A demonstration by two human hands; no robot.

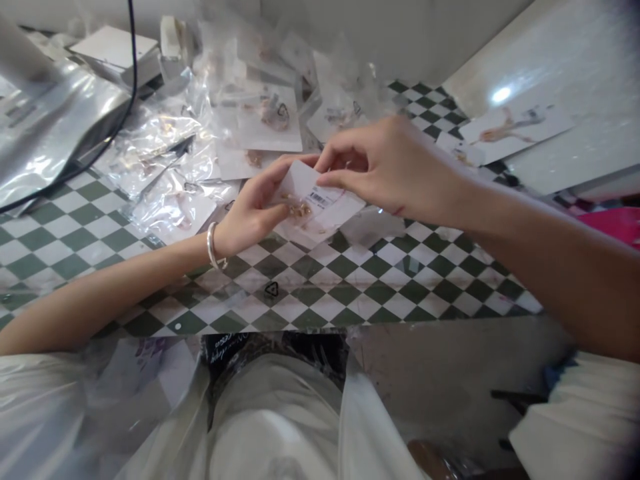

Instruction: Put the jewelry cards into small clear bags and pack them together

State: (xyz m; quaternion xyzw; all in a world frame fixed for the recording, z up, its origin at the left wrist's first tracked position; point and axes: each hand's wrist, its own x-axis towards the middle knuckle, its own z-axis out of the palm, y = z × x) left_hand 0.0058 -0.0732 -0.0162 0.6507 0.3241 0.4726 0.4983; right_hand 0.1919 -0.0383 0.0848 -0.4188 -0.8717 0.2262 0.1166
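Over the middle of the table, a white jewelry card (333, 212) with a printed barcode and small gold-coloured pieces is held between both hands. My left hand (255, 210), with a silver bangle at the wrist, grips the card's left side, thumb on the front near the gold pieces. From the upper right, my right hand (377, 163) pinches the card's top edge between thumb and fingers. Just behind my hands lies a packed card (265, 123) with more jewelry. Whether the held card sits in a clear bag I cannot tell.
Clear bags (187, 207) with carded jewelry pile up at the back and left. A black cable (133, 60) hangs at the left. White boxes (115, 50) stand at the back left. Another jewelry card (517, 130) lies at the right. The checkered table's front edge (310, 327) is close to my body.
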